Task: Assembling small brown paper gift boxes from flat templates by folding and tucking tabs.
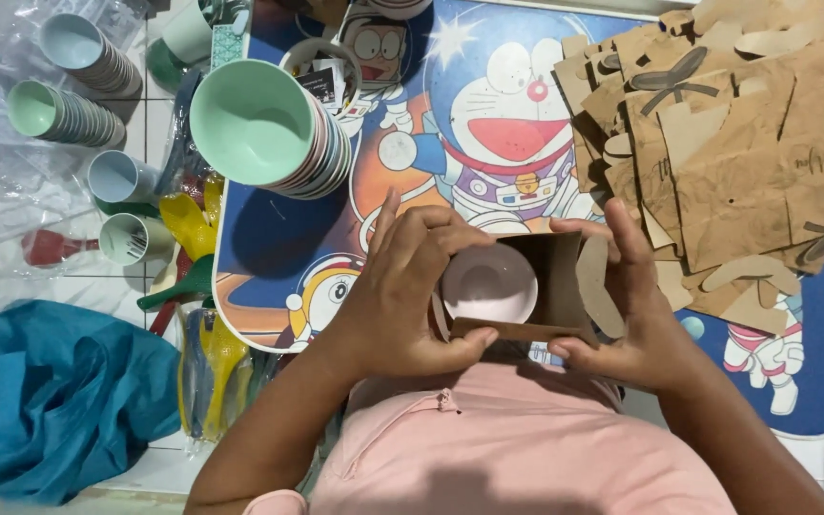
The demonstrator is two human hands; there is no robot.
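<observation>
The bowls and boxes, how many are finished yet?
No finished box shows. In hand: the left hand and right hand hold one brown cardboard box with a pale pink bowl inside. Left: a stack of bowls and a pile of flat cardboard boxes wait on the table.

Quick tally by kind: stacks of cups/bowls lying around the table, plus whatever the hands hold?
Bowl stacks: 1
Cup stacks on the left: 4
Pink bowl in the brown box, held by left hand and right hand: 1
Total: 6

Bright, even indoor light; soft shadows.
</observation>
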